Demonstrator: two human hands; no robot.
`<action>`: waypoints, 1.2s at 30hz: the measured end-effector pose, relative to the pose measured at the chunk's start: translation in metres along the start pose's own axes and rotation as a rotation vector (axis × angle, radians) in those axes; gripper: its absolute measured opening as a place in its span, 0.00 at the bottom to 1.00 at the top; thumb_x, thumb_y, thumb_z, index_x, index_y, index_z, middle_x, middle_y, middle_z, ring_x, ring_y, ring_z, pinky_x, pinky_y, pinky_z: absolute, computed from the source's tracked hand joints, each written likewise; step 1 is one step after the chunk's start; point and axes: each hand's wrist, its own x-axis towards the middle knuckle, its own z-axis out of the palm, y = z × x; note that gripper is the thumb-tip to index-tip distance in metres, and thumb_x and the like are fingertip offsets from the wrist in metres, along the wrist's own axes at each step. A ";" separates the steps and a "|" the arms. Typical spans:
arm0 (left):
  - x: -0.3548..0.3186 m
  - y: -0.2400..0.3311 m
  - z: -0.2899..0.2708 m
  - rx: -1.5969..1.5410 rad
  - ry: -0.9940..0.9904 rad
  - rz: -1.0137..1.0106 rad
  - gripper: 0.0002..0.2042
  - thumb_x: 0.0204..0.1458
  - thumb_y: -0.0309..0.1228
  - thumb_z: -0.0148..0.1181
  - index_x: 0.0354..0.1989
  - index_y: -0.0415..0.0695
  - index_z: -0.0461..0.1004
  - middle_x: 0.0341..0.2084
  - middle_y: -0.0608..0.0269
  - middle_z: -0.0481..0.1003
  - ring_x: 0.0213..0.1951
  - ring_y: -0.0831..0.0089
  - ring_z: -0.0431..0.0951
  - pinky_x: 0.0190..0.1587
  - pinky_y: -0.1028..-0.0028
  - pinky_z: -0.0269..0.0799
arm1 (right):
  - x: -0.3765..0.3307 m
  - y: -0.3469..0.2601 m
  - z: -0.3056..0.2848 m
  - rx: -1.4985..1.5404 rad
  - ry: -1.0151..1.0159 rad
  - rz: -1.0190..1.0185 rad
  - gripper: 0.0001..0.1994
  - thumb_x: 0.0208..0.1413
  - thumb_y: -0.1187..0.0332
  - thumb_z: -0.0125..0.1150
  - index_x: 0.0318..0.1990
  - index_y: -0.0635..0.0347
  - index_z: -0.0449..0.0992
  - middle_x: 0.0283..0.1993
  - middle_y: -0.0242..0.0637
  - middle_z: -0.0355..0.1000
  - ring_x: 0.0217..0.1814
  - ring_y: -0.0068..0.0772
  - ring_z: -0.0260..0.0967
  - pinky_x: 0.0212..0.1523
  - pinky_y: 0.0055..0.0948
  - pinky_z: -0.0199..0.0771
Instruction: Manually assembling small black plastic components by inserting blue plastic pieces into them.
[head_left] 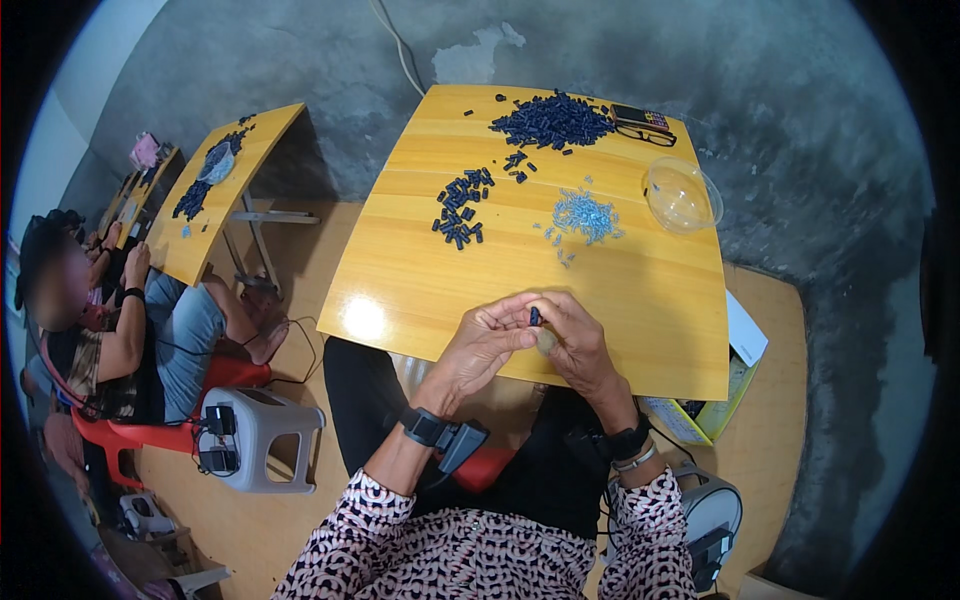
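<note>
Over the table's near edge, my left hand (484, 345) and my right hand (577, 345) meet fingertip to fingertip. Pinched between them is a small dark blue cylindrical piece (535, 316), partly covered by the fingers. A tan, rounded patch (546, 342) shows at my right thumb; I cannot tell what it is. Ahead on the wooden table (400, 300) lie a loose group of similar dark pieces (462, 207) to the left and a heap of tiny light-blue translucent pieces (586, 217) to the right. A bigger pile of dark pieces (553, 122) is at the far edge.
A clear plastic bowl (683, 195) stands at the table's right edge, with eyeglasses (645, 133) and a dark keypad device (640, 117) behind it. A yellow-rimmed box (722, 408) is below right. At left, a person sits by another table (255, 150); a grey stool (265, 440) stands between.
</note>
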 end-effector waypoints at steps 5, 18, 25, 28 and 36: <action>0.001 0.001 0.001 0.002 0.005 -0.005 0.22 0.48 0.14 0.59 0.54 0.36 0.68 0.39 0.66 0.73 0.41 0.81 0.74 0.49 0.82 0.72 | 0.002 -0.003 -0.002 0.020 -0.016 0.021 0.17 0.47 0.81 0.58 0.47 0.67 0.68 0.45 0.47 0.68 0.45 0.45 0.70 0.43 0.31 0.72; 0.001 -0.002 0.000 0.000 0.018 0.029 0.21 0.48 0.14 0.59 0.53 0.36 0.69 0.38 0.66 0.73 0.40 0.81 0.75 0.47 0.83 0.73 | 0.005 -0.005 -0.002 0.012 -0.017 0.048 0.13 0.50 0.80 0.58 0.45 0.68 0.69 0.44 0.47 0.69 0.44 0.44 0.70 0.43 0.31 0.72; 0.001 -0.004 0.000 0.009 0.023 0.029 0.21 0.48 0.15 0.60 0.53 0.36 0.69 0.38 0.66 0.73 0.39 0.82 0.74 0.47 0.84 0.73 | 0.005 -0.002 -0.001 -0.015 -0.004 0.017 0.12 0.51 0.78 0.58 0.44 0.67 0.70 0.43 0.46 0.69 0.43 0.44 0.70 0.41 0.31 0.72; 0.002 -0.004 0.000 0.007 0.047 0.019 0.21 0.48 0.15 0.60 0.53 0.36 0.69 0.38 0.66 0.73 0.39 0.82 0.74 0.46 0.84 0.72 | 0.006 -0.003 -0.001 -0.008 -0.001 0.029 0.11 0.52 0.77 0.57 0.44 0.67 0.70 0.43 0.46 0.69 0.43 0.44 0.70 0.41 0.31 0.72; 0.004 -0.004 0.000 -0.008 0.055 0.037 0.21 0.49 0.15 0.60 0.53 0.36 0.69 0.37 0.67 0.73 0.37 0.82 0.72 0.41 0.85 0.71 | 0.006 -0.002 0.001 0.001 0.010 0.049 0.11 0.53 0.76 0.58 0.44 0.67 0.71 0.43 0.45 0.69 0.43 0.43 0.70 0.41 0.30 0.71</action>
